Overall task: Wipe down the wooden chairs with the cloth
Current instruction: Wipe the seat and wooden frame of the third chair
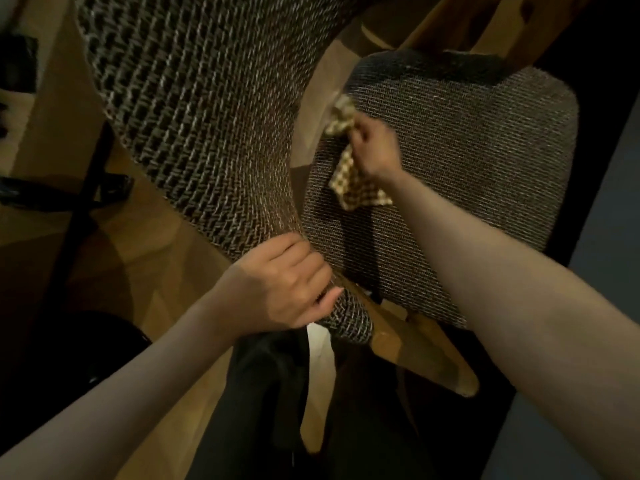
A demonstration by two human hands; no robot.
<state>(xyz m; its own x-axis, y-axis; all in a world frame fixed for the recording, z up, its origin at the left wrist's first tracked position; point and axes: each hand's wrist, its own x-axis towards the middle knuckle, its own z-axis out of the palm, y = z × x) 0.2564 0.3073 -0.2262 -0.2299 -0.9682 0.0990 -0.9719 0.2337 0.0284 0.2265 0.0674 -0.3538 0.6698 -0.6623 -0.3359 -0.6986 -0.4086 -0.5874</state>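
Note:
A wooden chair with woven upholstery fills the head view; its tall backrest (194,126) curves up at the left and its seat cushion (450,174) lies at the right. My left hand (280,292) grips the lower edge of the backrest. My right hand (372,147) holds a yellow checked cloth (349,181) bunched at the seat's left edge, beside the gap between seat and backrest. One end of the cloth hangs below the hand. A wooden frame piece (426,355) of the chair sticks out under the seat.
Wooden floor (145,258) lies at the left with a black office chair base (79,192). Pale wooden furniture (52,109) stands at the far left. More wooden frame (460,19) rises at the top right. Dark clothing (263,393) is below my hands.

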